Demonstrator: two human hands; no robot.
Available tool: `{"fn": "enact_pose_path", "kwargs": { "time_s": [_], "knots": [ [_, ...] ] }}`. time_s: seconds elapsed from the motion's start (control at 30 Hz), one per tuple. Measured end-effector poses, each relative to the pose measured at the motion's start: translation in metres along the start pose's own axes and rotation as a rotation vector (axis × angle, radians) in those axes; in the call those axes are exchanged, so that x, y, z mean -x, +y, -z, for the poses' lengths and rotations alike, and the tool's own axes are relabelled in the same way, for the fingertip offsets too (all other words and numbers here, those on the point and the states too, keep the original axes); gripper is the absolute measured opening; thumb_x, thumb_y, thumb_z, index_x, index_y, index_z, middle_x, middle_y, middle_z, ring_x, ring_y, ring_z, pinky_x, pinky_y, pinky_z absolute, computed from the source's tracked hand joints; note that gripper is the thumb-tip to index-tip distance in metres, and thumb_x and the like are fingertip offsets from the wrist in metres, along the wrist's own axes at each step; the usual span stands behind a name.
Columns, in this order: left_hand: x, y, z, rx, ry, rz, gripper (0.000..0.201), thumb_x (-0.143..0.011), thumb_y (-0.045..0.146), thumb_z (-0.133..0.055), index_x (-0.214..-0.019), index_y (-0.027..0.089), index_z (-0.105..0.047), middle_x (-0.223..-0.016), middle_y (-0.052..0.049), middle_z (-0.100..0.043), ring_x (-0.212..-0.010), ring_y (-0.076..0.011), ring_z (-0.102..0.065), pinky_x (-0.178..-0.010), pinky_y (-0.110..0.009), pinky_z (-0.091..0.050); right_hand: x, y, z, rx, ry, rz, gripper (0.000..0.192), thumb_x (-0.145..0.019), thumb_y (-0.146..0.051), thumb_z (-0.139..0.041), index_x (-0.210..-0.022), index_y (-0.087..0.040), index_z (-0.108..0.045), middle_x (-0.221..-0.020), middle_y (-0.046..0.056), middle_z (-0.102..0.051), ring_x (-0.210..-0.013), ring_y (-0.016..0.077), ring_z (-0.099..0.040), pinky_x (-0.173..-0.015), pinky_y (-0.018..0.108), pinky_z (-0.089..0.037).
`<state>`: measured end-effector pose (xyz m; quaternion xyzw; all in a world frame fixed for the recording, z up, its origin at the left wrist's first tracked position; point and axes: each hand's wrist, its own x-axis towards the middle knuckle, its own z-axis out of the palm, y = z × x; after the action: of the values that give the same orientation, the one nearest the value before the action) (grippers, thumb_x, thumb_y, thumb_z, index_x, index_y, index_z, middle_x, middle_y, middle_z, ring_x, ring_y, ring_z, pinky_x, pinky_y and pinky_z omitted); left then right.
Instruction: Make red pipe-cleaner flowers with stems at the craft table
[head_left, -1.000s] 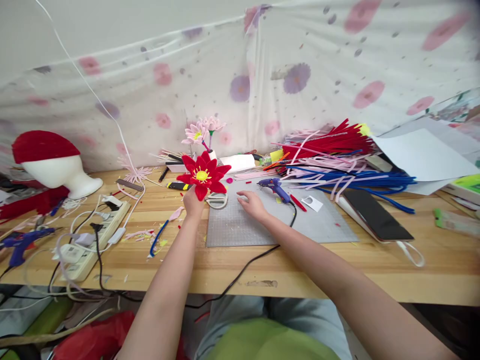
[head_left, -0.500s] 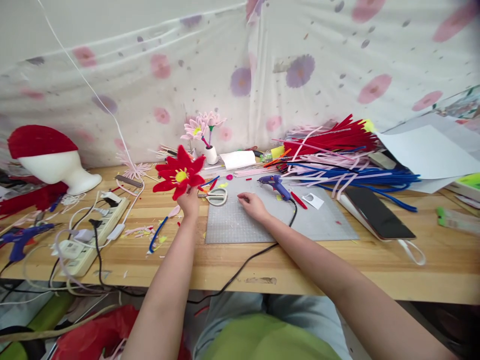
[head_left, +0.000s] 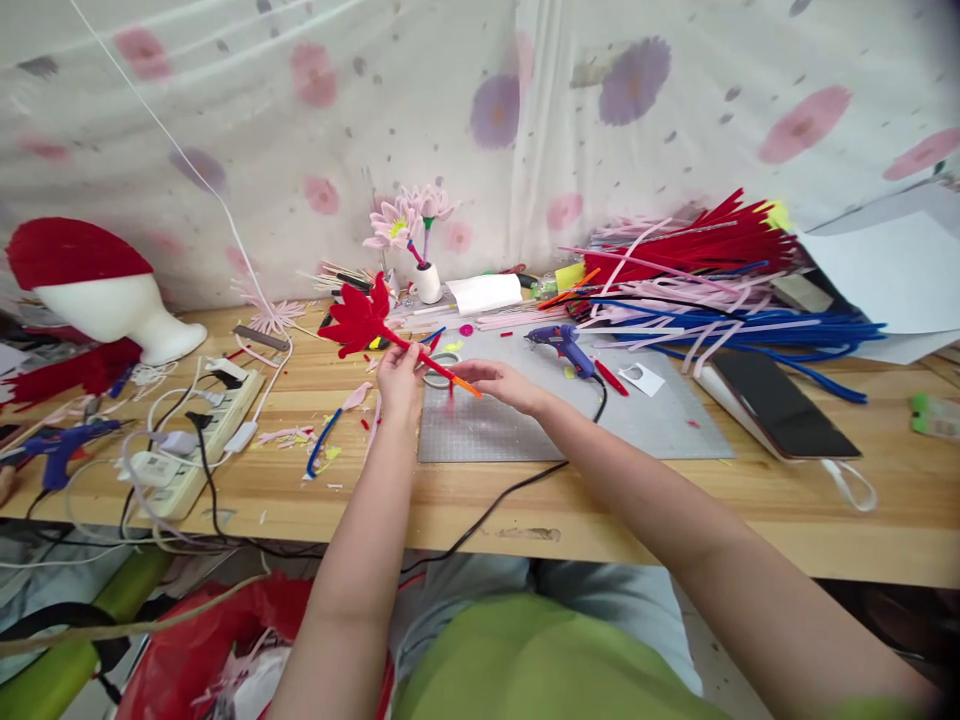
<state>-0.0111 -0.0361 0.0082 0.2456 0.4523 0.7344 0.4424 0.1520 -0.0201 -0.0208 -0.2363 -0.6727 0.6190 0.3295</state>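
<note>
My left hand is closed around the stem of a red fuzzy pipe-cleaner flower. The flower head tilts to the upper left, so its yellow centre is hidden. Its red stem slants down to the right and ends in an orange tip. Beside that tip is my right hand, fingers stretched along the stem; I cannot tell whether they touch it. A blurred red bit shows just under the stem. Behind my left hand lie scissors, partly covered. A blue glue gun rests on the grey cutting mat.
Pipe cleaners are heaped at the back right, near a phone. Pink flowers stand in a small white vase. Leftward are a power strip with tangled cords, a foam head and another glue gun, with another person's fingers beside it.
The flower has tipped from facing me to pointing up-left, exposing its stem. My right hand has risen off the mat to the stem's end. The view has shifted slightly.
</note>
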Motion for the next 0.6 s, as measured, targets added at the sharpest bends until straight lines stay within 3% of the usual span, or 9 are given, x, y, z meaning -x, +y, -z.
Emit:
{"fn": "enact_pose_path", "kwargs": {
  "time_s": [0.2, 0.37, 0.47, 0.6],
  "knots": [
    [0.014, -0.011, -0.007, -0.002, -0.066, 0.061, 0.025, -0.06, 0.021, -0.072, -0.078, 0.016, -0.055, -0.071, 0.001, -0.062, -0.065, -0.0101, -0.062, -0.064, -0.024, -0.05, 0.0, -0.006, -0.005, -0.029, -0.004, -0.052, 0.03, -0.071, -0.037, -0.062, -0.09, -0.013, -0.061, -0.084, 0.004, -0.064, -0.082, 0.014, -0.056, -0.076, 0.028, -0.043],
    [0.012, -0.015, -0.005, 0.006, 0.06, 0.007, 0.028, -0.06, 0.022, -0.072, -0.075, 0.016, -0.049, -0.07, 0.001, -0.06, -0.068, -0.011, -0.062, -0.063, -0.023, -0.05, 0.007, -0.01, -0.004, -0.097, 0.052, -0.101, 0.034, -0.065, -0.035, -0.069, -0.09, -0.017, -0.057, -0.073, -0.002, -0.058, -0.069, 0.0094, -0.054, -0.071, 0.025, -0.045],
    [0.014, -0.018, -0.006, 0.002, 0.096, -0.034, 0.032, -0.059, 0.022, -0.073, -0.077, 0.017, -0.047, -0.073, 0.001, -0.061, -0.071, -0.0123, -0.063, -0.066, -0.027, -0.05, 0.007, -0.009, -0.008, -0.075, 0.123, -0.076, 0.032, -0.072, -0.047, -0.06, -0.082, -0.017, -0.054, -0.073, -0.001, -0.056, -0.063, 0.0079, -0.052, -0.065, 0.023, -0.045],
    [0.026, -0.025, -0.009, 0.015, -0.06, 0.068, 0.036, -0.056, 0.019, -0.075, -0.081, 0.017, -0.049, -0.071, 0.001, -0.062, -0.068, -0.0128, -0.063, -0.072, -0.032, -0.05, 0.003, -0.004, -0.012, -0.058, 0.173, -0.055, 0.039, -0.077, -0.055, -0.048, -0.076, -0.016, -0.05, -0.07, -0.001, -0.053, -0.057, 0.0072, -0.05, -0.056, 0.022, -0.044]
  ]
}}
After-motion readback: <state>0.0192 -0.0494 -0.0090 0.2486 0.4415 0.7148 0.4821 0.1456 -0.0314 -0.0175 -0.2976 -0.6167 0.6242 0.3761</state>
